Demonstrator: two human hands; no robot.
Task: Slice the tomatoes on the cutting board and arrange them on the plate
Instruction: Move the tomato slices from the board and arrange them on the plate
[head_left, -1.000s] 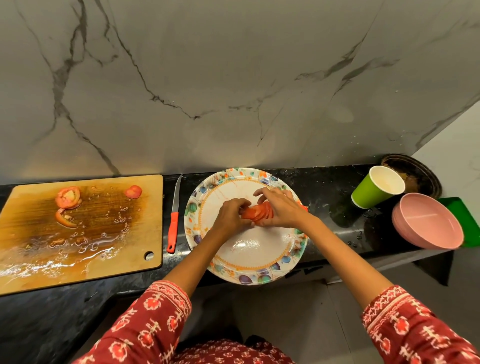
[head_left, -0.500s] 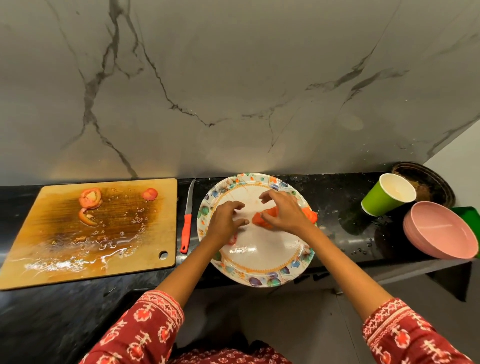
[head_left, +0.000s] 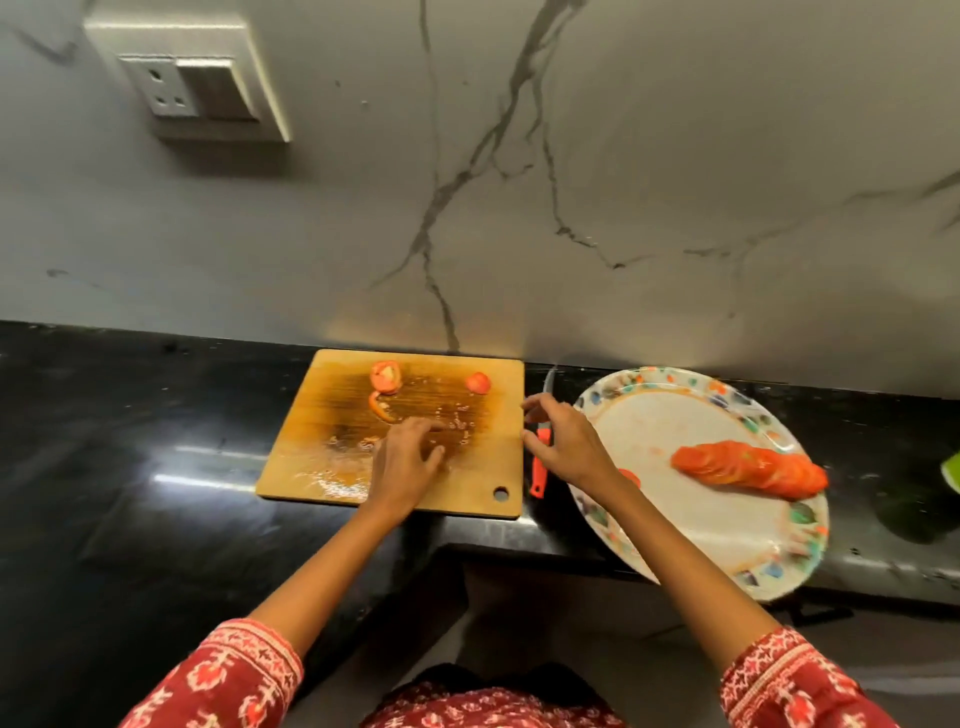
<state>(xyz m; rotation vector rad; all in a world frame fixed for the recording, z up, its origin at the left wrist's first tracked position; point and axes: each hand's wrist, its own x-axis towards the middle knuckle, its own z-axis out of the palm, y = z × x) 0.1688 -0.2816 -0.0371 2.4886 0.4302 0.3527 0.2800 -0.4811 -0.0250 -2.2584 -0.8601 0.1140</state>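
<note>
Left hand (head_left: 408, 462): rests on the wet cutting board (head_left: 322, 441), fingers relaxed, holding nothing.
Right hand (head_left: 563, 441): over the knife (head_left: 539, 470), fingers spread; grip cannot be told.
Tomato slices (head_left: 750, 470): overlapping row on the plate (head_left: 649, 415).
Tomato scraps (head_left: 385, 376): board's far side.

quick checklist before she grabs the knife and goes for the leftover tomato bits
1. Knife within reach, beside the right hand: ok.
2. Right hand gripping the handle: cannot tell.
3. Left hand holding nothing, fingers on the cutting board: ok.
4. Leftover tomato pieces on the board's far side: ok.
5. Plate fully on the counter: not ok, its near edge overhangs.
6. Sliced tomato row settled on the plate: ok.
</note>
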